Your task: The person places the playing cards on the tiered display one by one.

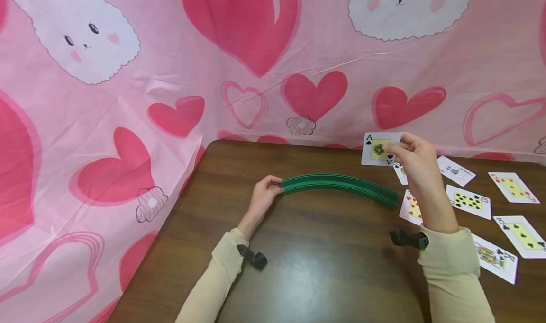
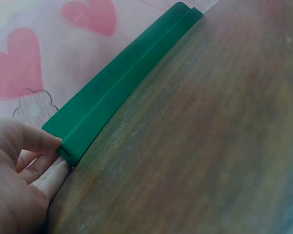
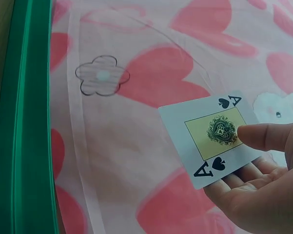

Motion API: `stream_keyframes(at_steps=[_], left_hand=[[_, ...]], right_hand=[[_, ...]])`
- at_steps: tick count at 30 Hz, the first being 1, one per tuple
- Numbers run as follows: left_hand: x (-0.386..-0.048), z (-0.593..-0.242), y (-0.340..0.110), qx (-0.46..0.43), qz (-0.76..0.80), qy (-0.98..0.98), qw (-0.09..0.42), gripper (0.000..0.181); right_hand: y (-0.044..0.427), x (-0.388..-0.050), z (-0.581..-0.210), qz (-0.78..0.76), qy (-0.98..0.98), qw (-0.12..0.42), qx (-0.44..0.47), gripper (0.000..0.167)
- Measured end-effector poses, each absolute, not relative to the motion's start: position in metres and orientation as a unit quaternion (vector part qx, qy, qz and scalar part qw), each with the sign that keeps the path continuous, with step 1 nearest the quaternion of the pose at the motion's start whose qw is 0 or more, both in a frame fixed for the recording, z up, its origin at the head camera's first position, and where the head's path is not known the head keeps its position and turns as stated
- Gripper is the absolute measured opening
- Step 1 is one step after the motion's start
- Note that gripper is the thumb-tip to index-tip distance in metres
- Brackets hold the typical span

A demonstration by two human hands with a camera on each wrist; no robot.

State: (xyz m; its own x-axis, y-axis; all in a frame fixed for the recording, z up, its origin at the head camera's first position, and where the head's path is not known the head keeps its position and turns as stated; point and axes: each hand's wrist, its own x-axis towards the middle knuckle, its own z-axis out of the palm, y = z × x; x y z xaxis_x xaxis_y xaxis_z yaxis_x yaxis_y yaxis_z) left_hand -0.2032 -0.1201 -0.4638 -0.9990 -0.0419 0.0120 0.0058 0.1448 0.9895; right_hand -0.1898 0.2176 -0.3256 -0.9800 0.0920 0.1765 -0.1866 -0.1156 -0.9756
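A curved green card holder (image 1: 337,181) lies on the table, empty along its groove. My left hand (image 1: 261,197) pinches its left end between thumb and fingers; the left wrist view shows the thumb on the corner of the green holder (image 2: 102,97). Above the table, beyond the holder's right end, my right hand (image 1: 420,171) holds the ace of spades (image 1: 377,148) by its right side, face showing. In the right wrist view the thumb of my right hand (image 3: 263,175) presses on the face of the ace (image 3: 185,126), with the fingers behind it.
Several face-up cards lie at the right of the wooden table (image 1: 324,266), among them a ten (image 1: 468,201), a king (image 1: 495,259), a card with clubs (image 1: 522,236) and a card with diamonds (image 1: 513,187). Pink heart-patterned cloth (image 1: 256,43) hangs behind and at the left.
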Motion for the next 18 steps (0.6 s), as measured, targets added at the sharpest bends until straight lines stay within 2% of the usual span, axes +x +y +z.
stream_keyframes(at_steps=[18], left_hand=[[-0.202,-0.462,-0.120,0.016,-0.649,-0.761,0.012,0.019]], right_hand=[[0.181,-0.201,-0.322,0.737,-0.669,0.096,0.004,0.015]])
